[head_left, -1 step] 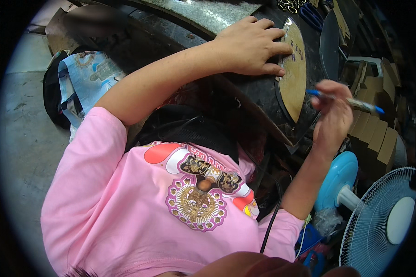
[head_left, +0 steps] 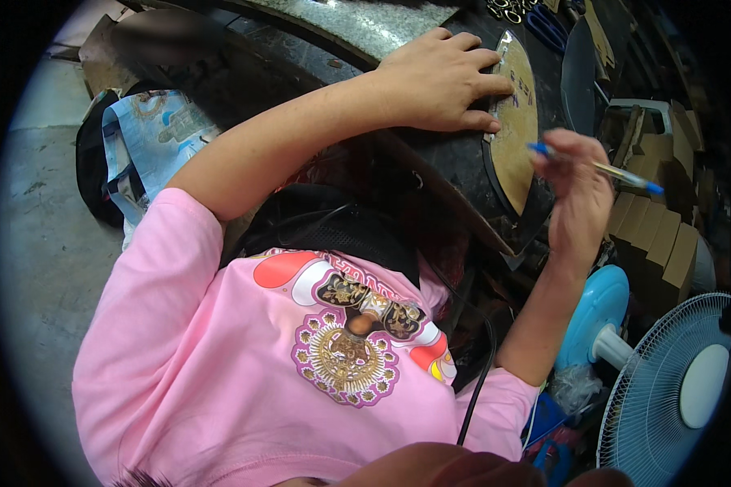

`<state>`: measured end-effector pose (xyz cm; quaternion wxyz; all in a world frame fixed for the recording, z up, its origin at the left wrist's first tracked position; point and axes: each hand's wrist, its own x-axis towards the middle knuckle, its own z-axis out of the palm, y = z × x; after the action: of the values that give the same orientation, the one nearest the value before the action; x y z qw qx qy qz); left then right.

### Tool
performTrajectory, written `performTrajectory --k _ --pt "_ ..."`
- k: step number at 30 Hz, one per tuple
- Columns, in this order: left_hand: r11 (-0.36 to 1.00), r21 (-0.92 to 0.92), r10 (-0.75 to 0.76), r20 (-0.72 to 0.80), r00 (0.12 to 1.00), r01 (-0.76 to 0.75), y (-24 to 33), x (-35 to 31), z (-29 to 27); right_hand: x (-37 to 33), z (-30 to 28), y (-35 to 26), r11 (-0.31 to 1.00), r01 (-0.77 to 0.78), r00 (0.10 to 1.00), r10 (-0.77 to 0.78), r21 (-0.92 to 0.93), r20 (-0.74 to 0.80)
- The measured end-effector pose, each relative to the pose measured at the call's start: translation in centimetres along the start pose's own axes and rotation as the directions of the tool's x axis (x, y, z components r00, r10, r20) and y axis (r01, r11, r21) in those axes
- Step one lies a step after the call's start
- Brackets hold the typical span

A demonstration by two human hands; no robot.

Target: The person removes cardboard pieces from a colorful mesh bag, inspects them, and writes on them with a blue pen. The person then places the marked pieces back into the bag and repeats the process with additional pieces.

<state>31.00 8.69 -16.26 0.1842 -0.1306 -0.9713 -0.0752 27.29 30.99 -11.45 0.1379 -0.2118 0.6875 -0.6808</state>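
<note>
My left hand (head_left: 440, 85) lies flat with fingers spread, thumb and fingertips resting on the left edge of a tan leaf-shaped template (head_left: 518, 122). Handwritten marks show on the template, and a strip of dark material (head_left: 493, 177) peeks out along its lower left edge. Both lie on a dark worktable (head_left: 447, 150). To the right of the template my right hand (head_left: 581, 195) is raised, pinching a slim clear pen (head_left: 629, 177) with blue ends. One blue end points toward the template, apart from it.
A speckled slab (head_left: 357, 28) lies at the far side. Beyond the template are a dark curved piece (head_left: 578, 81) and dark-blue-handled scissors (head_left: 547, 29). Stacked cardboard (head_left: 654, 235) and a white-and-blue fan (head_left: 658, 381) stand at the right. A patterned bag (head_left: 150, 134) is at left.
My right hand with the pen has shifted slightly left and up, nearer the template. My left hand and the template stay put.
</note>
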Motion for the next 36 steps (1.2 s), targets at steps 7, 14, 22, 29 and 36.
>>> performTrajectory --k 7,14,22,29,36 --pt "0.999 0.039 0.031 0.014 0.999 -0.031 -0.3 -0.4 -0.2 0.8 1.8 3.3 0.993 -0.011 0.999 0.016 -0.119 0.039" --pt "0.998 0.039 0.043 0.039 0.998 -0.045 -1.0 -0.1 -0.1 1.1 2.6 4.1 0.744 0.427 0.904 -0.354 -0.514 0.239" --pt "0.995 0.029 0.092 -0.054 0.994 -0.091 -1.3 0.0 0.3 3.0 1.9 3.1 0.975 -0.099 0.995 0.093 0.2 0.043" --pt "0.992 -0.128 -0.016 -0.018 1.0 0.013 -1.4 0.1 -0.1 3.5 3.3 3.8 0.797 0.378 0.926 -0.324 -0.471 0.195" --pt "0.99 -0.128 -0.066 -0.085 0.994 0.055 -1.1 0.3 -0.3 5.5 2.5 3.8 0.998 -0.035 0.999 0.036 0.06 -0.011"
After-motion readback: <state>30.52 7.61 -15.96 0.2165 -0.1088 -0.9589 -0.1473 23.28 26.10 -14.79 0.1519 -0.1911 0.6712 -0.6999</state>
